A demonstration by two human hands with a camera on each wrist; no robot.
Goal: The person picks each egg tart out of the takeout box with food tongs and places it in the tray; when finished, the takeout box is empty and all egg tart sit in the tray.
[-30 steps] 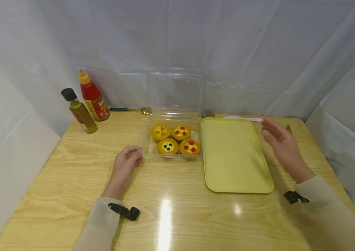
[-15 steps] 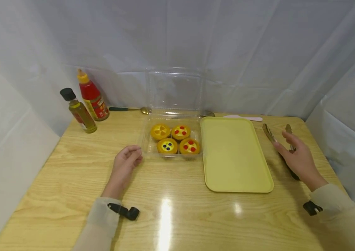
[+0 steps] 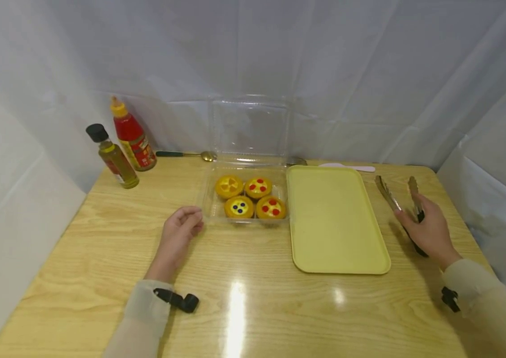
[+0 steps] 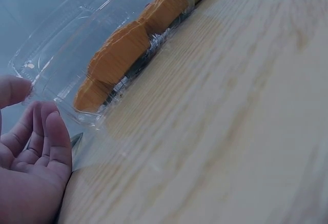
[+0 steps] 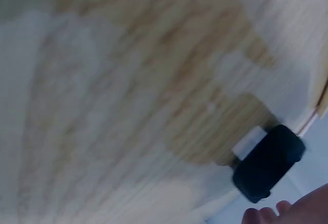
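Note:
In the head view, my right hand (image 3: 429, 231) straddles a pair of metal tongs (image 3: 388, 191), thumb along the left arm and fingers at the right arm. The tongs' spread tips point to the back of the table. Their black end (image 5: 269, 162) shows in the right wrist view, near my curled fingertips. My left hand (image 3: 180, 231) rests on the table with loosely bent fingers, beside a clear plastic box (image 3: 248, 222). In the left wrist view, its thumb and fingertips are at the box's corner, a small gap between them. Several egg tarts (image 3: 239, 208) sit inside.
A yellow tray (image 3: 338, 223) lies between the box and the tongs. The box's clear lid (image 3: 251, 129) stands raised. Behind are a green-handled spoon (image 3: 185, 155) and a pale pink knife (image 3: 360, 168). A red sauce bottle (image 3: 134, 136) and an oil bottle (image 3: 116, 159) stand back left.
My right hand has moved from the tray's right edge to the right and toward me, then down onto the tongs, its fingers closing around them. The left hand has stayed beside the box.

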